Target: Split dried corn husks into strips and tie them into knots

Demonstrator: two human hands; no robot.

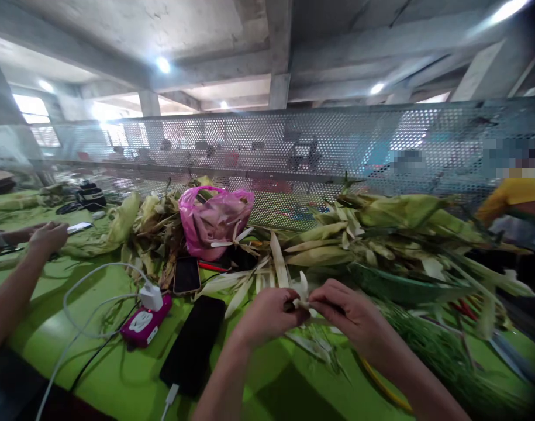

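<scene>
Over the green table [267,386], my left hand [273,313] and my right hand [344,307] meet fingertip to fingertip. Both are closed on a small pale piece of corn husk [303,286], whose tip sticks up between them. Its lower part is hidden by my fingers. Dry husk strips [278,260] lie just behind my hands, and loose shreds [317,345] lie below them. To the right is a heap of corn husks [381,228].
A pink plastic bag [214,219] stands behind my hands. Left of them lie a charging black phone [194,342], another phone [186,275] and a magenta power strip [145,321] with cables. Green fibres [438,351] lie right. A co-worker's hands [48,237] are at far left. A perforated metal screen [267,146] stands behind.
</scene>
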